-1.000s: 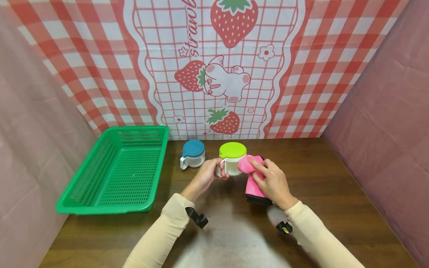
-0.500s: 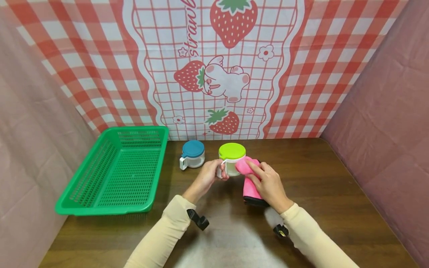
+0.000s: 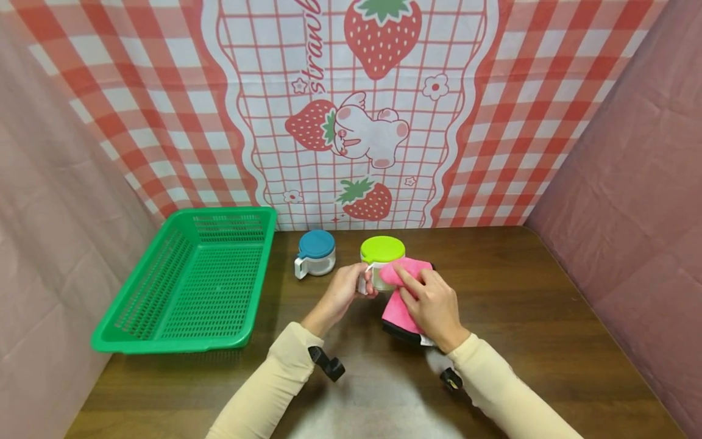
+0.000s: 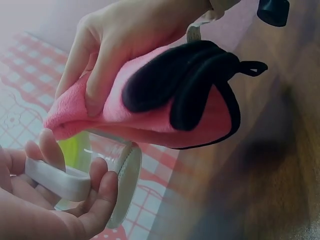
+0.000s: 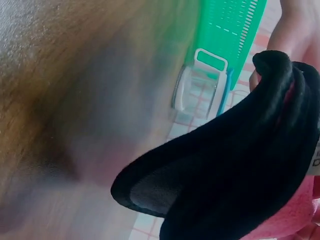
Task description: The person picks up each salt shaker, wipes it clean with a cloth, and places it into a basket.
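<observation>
My left hand grips the white handle of a clear jar with a lime-green lid. In my right hand is a folded pink cloth with black edging, pinched by the fingers and pressed on the jar's right front side. The cloth covers part of the jar's clear wall. From the left wrist view, the right hand's fingers push into the pink cloth just above the jar. Folded black edging fills much of the right wrist view and hides most of the right hand.
A similar, smaller jar with a blue lid stands left of the green-lidded one, its handle toward the front left. At the left of the brown table sits a green plastic basket. A strawberry-print cloth hangs behind.
My right hand has moved left with the cloth, which now covers more of the jar's front. The left hand and the jar have shifted only slightly, a little toward the front.
</observation>
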Motion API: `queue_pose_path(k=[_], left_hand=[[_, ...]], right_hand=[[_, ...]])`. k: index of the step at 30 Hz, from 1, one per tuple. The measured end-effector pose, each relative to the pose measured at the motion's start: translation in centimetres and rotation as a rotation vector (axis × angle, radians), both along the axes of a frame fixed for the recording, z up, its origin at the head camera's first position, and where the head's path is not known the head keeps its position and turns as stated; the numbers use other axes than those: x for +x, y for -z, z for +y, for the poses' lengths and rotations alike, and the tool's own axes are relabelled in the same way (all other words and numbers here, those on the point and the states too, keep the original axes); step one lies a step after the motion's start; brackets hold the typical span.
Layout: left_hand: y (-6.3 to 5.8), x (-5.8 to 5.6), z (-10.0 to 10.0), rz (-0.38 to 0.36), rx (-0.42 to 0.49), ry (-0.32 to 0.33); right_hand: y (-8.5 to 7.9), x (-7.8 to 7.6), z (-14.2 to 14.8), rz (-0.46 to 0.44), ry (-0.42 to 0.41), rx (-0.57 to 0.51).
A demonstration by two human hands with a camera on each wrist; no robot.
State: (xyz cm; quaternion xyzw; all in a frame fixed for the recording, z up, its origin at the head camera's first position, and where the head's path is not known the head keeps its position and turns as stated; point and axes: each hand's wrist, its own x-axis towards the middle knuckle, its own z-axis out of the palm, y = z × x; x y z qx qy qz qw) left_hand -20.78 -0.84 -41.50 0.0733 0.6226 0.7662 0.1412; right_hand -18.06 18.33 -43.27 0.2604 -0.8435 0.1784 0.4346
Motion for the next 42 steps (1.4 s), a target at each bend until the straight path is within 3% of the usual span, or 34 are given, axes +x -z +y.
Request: queue_pose_path(k=[14, 25, 32, 38, 42], left_hand=[[-0.1, 0.0, -0.3, -0.027, -0.004, -0.019], [-0.2, -0.2, -0.8, -0.015, -0.043, -0.042], [-0.2, -0.1, -1.0, -0.015, -0.045, -0.049], [0.1, 0.0, -0.8, -0.025, -0.04, -0.053], [-0.1, 0.0, -0.4, -0.024, -0.027, -0.051]], right_hand=[[0.7, 0.2, -0.4, 0.056, -0.023, 0.104], [2.0, 0.4, 0.0, 0.029, -0.012, 0.167], [2.5, 0.5, 0.3, -0.008, -0.015, 0.147], [1.1, 1.0, 0.4, -0.064, 0.022, 0.103], [-0.1, 0.8, 0.1, -0.036, 0.035, 0.081]])
